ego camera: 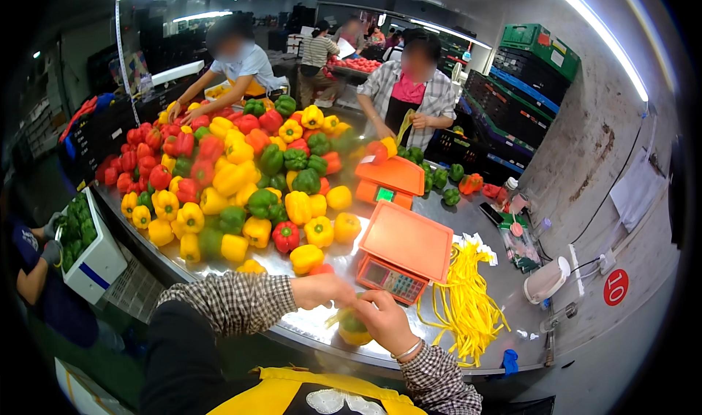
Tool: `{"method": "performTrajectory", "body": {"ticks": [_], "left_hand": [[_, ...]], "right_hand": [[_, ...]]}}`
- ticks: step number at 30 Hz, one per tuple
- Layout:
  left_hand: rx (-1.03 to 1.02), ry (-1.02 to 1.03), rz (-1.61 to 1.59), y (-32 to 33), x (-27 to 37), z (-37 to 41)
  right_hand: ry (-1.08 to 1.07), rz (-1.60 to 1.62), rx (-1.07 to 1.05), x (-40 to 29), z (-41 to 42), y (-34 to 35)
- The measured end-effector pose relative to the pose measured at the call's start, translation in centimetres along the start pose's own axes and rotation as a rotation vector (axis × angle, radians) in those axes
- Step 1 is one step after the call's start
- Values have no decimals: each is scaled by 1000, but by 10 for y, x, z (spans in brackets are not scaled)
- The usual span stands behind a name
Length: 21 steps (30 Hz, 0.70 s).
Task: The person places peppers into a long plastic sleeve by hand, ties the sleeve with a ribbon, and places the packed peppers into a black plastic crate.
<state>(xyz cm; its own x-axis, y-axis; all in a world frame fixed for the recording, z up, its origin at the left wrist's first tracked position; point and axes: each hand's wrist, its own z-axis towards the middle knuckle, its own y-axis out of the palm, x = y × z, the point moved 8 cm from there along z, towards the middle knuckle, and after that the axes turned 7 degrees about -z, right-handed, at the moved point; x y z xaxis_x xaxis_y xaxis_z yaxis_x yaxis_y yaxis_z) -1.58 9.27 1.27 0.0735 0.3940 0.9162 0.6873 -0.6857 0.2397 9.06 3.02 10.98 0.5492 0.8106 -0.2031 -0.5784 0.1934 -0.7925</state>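
At the metal table's near edge, my left hand (323,291) and my right hand (384,319) meet over a small bundle of bell peppers (354,327), green above yellow. Pale yellow netting shows at the bundle's left side. Fingers of both hands are bent at its top; what they pinch is partly hidden. Just beyond my hands stands an orange digital scale (408,242) with a bare pan. A bunch of yellow net bags (466,300) lies right of it. A big heap of red, yellow and green bell peppers (236,179) spreads to the left and ahead.
A second orange scale (392,176) bears netted peppers; a person in a checked shirt (408,91) stands behind it. Another person (236,69) reaches into the heap. Far left, gloved hands hold a white foam box (98,250) of green peppers. A white mug (548,280) stands by the right wall.
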Motion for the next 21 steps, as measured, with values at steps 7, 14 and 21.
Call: {"method": "performTrajectory", "body": {"ticks": [7,14,21], "left_hand": [[123,159,459,12,28,-9],[283,549,744,18,35,-14],[441,715,720,22,40,-13]], "right_hand": [[-77,-132,-115,-11,11,2],[465,612,211,65,-30,30],[660,1217,58,79,-25,34]]}}
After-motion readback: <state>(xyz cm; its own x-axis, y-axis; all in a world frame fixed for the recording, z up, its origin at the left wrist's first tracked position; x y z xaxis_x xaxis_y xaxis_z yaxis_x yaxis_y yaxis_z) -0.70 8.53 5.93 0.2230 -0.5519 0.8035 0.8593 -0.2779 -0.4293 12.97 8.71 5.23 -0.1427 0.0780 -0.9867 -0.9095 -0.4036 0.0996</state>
